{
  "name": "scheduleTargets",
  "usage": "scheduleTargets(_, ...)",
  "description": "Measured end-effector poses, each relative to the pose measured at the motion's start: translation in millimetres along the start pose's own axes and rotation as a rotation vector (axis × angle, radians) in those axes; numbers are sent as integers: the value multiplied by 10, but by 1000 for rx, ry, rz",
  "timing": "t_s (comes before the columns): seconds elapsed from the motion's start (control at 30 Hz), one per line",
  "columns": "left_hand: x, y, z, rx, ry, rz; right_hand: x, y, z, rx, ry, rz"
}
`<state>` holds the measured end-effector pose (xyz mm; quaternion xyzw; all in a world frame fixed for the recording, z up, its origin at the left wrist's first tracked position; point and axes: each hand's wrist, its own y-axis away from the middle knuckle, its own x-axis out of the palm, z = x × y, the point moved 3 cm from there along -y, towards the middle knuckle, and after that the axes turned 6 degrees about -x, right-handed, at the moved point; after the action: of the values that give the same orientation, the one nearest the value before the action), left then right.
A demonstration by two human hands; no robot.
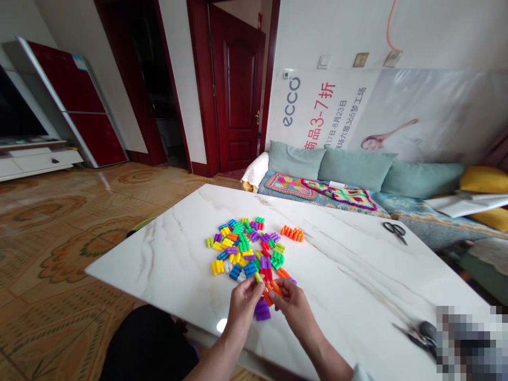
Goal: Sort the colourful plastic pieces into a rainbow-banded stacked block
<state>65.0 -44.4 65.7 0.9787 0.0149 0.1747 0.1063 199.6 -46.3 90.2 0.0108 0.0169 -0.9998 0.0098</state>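
Observation:
My left hand (245, 297) is closed, fingers and thumb pinching a lime-green plastic toy block (258, 278). Fingers of my right hand (292, 302) are wrapped round orange toy blocks (268, 297). Both hands meet over the near part of the marble-look table; whether the lime and orange blocks are joined I cannot tell. Just below them lies a purple block (262, 311), partly covered by my left hand. Beyond my fingers spreads a loose pile of ribbed blocks (243, 244) in green, yellow, blue, purple and red. A row of orange blocks (292, 233) sits apart at the pile's right.
On the white table (341, 286), black-handled scissors (395, 232) lie at the far right and another pair (420, 336) at the near right. A sofa (413, 211) with cushions runs along the far side. A blurred patch (472, 344) hides the lower right corner.

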Motion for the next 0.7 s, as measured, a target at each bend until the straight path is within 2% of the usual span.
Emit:
scheduleTargets(0.1, -219, -239, -93, 55, -99, -133, -6, -1, 4, -9, 19, -8)
scheduleTargets(0.17, -373, -461, -221, 165, -296, -172, -13, -6, 14, 1, 26, -12)
scheduleTargets(0.27, -550, -669, -426, 420, -575, -288, -37, -18, 14, 18, 28, -38)
scheduleTargets(0.33, -573, -633, -488, 587, -732, -308, -85, -40, 8, 5, 51, -65)
scheduleTargets(0.4, -505, -463, -455, 732, -929, -211, -177, -82, 8, -39, 127, -94)
scheduleTargets(0.43, -451, -345, -403, 783, -1026, -120, -243, -110, 11, -62, 186, -120)
scheduleTargets(0.57, -208, 111, -94, 845, -1315, 436, -578, -243, 36, -99, 393, -300)
scheduleTargets(0.6, -162, 177, -31, 850, -1354, 543, -650, -274, 41, -100, 407, -330)
scheduleTargets(0.63, -126, 210, 14, 851, -1380, 617, -708, -302, 43, -100, 408, -342)
scheduleTargets(0.7, -87, 177, 51, 848, -1409, 651, -790, -346, 29, -95, 392, -343)
